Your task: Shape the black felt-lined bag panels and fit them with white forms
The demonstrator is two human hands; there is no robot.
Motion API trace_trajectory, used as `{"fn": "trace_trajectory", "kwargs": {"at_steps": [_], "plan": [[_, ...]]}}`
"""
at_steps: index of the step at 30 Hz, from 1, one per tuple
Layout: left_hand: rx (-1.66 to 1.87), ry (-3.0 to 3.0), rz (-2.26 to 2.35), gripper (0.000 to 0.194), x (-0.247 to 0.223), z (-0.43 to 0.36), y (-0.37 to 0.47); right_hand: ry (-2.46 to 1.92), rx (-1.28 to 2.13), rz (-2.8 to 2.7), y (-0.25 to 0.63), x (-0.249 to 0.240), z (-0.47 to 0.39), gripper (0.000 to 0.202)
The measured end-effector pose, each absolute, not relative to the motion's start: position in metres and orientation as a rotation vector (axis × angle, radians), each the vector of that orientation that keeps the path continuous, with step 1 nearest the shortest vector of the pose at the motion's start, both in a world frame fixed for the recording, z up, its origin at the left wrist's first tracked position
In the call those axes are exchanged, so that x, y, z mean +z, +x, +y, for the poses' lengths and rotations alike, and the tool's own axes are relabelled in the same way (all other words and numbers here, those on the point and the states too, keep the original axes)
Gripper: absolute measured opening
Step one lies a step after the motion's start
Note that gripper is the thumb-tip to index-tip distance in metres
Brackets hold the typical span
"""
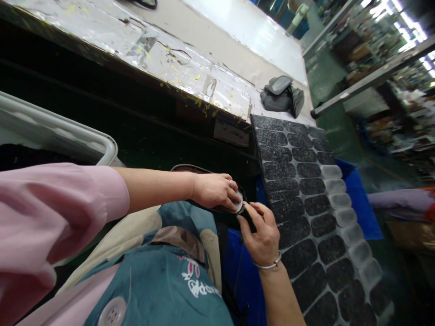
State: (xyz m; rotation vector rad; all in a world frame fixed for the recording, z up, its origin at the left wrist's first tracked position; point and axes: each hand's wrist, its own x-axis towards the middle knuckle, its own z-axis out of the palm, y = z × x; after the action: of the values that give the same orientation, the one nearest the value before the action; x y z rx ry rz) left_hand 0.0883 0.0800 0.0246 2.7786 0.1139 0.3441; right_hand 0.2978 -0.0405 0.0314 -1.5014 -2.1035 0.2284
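At the far left, one white-rimmed bin (68,121) is standing beside one pink sleeve (61,213). From this sleeve the left forearm is reaching rightward, nearly level, above one teal apron (159,280). The left hand (215,189) is facing palm down, its fingers bending and pressing on one pale oval pad (239,202); whether they are also grasping it cannot be told. This pad is lying at the right end of one dark-rimmed, shoe-like item (188,168), which is passing beneath the left hand. The right hand (261,231), wearing one bracelet (268,265), is rising from below; its index fingertip and thumb are meeting the item's right end, though whether they are pinching its rim cannot be told. Above, one heap of grey pieces (278,97) is resting on one long table (217,36). Farther right, one black board (311,203) is bearing seven translucent pads (345,217) along its right edge. One blue bin (369,210) is standing behind it, and one co-worker's lilac sleeve (397,203) is showing beyond.
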Motion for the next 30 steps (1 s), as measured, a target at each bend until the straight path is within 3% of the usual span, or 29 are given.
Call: {"fn": "trace_trajectory", "kwargs": {"at_steps": [10,17,25,30], "plan": [[0.311,2.759,0.121,0.028,0.029,0.081,0.089,-1.215,-0.021,-2.292,0.295,0.017,-0.040,0.029],[0.292,2.748,0.068,0.027,0.030,0.084,0.089,-1.217,-0.055,-2.391,0.297,0.017,-0.038,0.021],[0.353,2.842,0.063,0.026,0.028,0.084,0.090,-1.131,-0.097,-2.466,0.303,0.011,-0.043,0.029],[0.355,2.799,0.088,0.028,0.026,0.084,0.087,-1.180,0.047,-2.386,0.303,0.014,-0.043,0.030]]}}
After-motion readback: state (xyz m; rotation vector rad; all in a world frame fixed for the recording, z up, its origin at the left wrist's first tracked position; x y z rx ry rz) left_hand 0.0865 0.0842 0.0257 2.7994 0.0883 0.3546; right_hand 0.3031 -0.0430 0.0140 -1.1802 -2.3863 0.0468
